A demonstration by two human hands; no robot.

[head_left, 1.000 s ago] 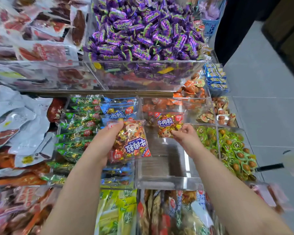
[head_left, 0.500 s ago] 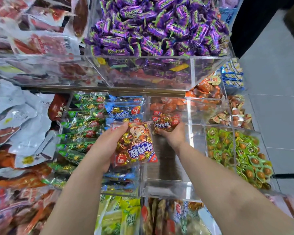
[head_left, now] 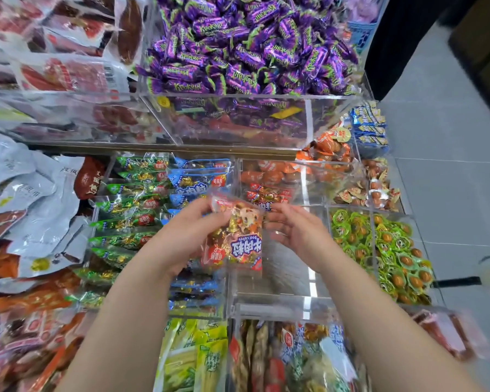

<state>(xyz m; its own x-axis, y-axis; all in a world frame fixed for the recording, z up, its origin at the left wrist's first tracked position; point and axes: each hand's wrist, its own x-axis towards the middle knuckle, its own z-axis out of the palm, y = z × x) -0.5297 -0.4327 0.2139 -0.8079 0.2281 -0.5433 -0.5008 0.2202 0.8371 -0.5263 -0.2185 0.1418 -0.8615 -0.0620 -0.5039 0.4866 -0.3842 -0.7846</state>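
My left hand (head_left: 186,236) grips a red snack packet (head_left: 235,239) with blue lettering, held upright over a clear acrylic bin (head_left: 280,278). Its fingers and thumb curl round the packet's left edge. My right hand (head_left: 297,236) hovers just right of the packet with relaxed, spread fingers and holds nothing. A second red packet (head_left: 266,198) of the same kind lies at the back of that bin, beyond both hands. The bin's floor shows bare under the hands.
Purple wrapped candies (head_left: 252,46) fill the upper bin. Green packets (head_left: 128,210) and blue packets (head_left: 195,176) sit left of the hands. Green round snacks (head_left: 379,244) lie to the right, orange packets (head_left: 326,148) behind. Grey floor (head_left: 450,179) runs along the right.
My right hand put its red packet down at the back of the bin and drew back with nothing in it. My left hand turned its packet more upright and shifted it rightward.
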